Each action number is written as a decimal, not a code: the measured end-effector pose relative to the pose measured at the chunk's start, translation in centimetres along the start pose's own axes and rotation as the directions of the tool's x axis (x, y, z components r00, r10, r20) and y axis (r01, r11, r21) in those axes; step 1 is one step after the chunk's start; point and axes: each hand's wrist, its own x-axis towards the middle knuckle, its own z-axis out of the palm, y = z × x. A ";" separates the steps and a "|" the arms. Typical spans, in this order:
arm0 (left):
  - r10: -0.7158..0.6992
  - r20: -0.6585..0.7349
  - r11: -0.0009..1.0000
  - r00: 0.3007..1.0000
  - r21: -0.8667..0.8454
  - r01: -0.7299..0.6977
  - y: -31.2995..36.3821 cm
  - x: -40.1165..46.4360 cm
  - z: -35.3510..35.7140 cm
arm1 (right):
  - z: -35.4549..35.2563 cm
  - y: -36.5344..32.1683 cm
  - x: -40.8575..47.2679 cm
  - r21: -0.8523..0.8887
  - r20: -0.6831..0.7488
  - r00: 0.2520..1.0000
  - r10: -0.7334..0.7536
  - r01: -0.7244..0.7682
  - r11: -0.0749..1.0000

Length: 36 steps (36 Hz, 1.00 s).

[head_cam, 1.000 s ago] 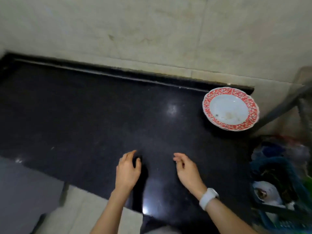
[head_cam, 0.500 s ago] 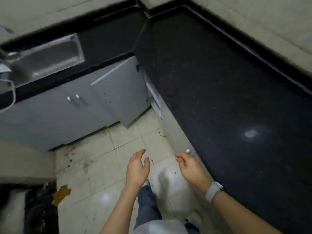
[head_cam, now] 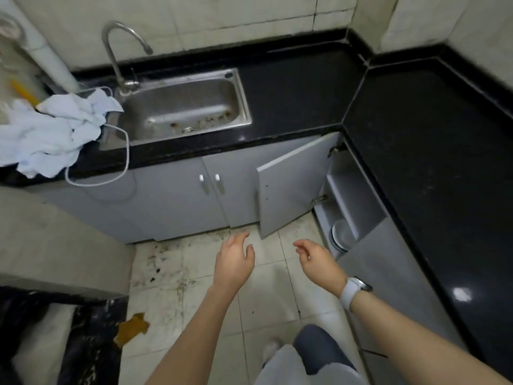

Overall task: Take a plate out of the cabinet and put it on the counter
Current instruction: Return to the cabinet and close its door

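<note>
A grey cabinet door (head_cam: 291, 184) stands swung open under the black counter (head_cam: 433, 168) at the corner. Inside the opened cabinet (head_cam: 352, 195), on its floor, a stack of white plates (head_cam: 341, 237) shows partly, the rest hidden by the cabinet front. My left hand (head_cam: 234, 262) hovers over the tiled floor, fingers apart and empty, just below the open door. My right hand (head_cam: 316, 261), with a white watch on the wrist, is also empty with loosely curled fingers, a short way left of the plates.
A steel sink (head_cam: 183, 107) with a tap (head_cam: 122, 51) is set in the counter at the back. White cloth (head_cam: 52, 132) and a white cable (head_cam: 116, 168) lie at its left. Closed cabinet doors (head_cam: 177, 201) sit under the sink. The floor (head_cam: 177, 273) is stained; black bags (head_cam: 55, 343) sit bottom left.
My view has swung left from the counter with the red-rimmed plate to the sink corner and open cabinet. Both hands stay empty and have come nearer the cabinet opening.
</note>
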 end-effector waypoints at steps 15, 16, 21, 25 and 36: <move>0.122 0.083 0.985 0.989 0.113 -0.131 0.0 21.7 -4.8 | -1.9 -6.0 24.2 -0.277 -0.093 0.994 -0.062 0.034 0.960; 0.118 0.100 0.983 0.988 0.129 -0.130 0.1 23.4 -5.0 | -2.0 -6.1 25.9 -0.300 -0.081 0.995 -0.054 0.027 0.954; 0.169 0.208 0.949 0.963 0.228 -0.216 1.2 29.1 -5.4 | -2.3 -5.9 30.1 -0.402 0.009 0.998 0.067 -0.058 0.914; 0.246 0.244 0.912 0.938 0.271 -0.309 3.1 32.5 -5.0 | -2.5 -4.8 30.6 -0.400 0.041 0.994 0.100 -0.075 0.914; 0.562 0.425 0.595 0.709 0.388 -0.704 11.1 38.6 0.5 | -2.1 -2.6 26.6 -0.358 -0.122 0.955 0.270 -0.296 0.886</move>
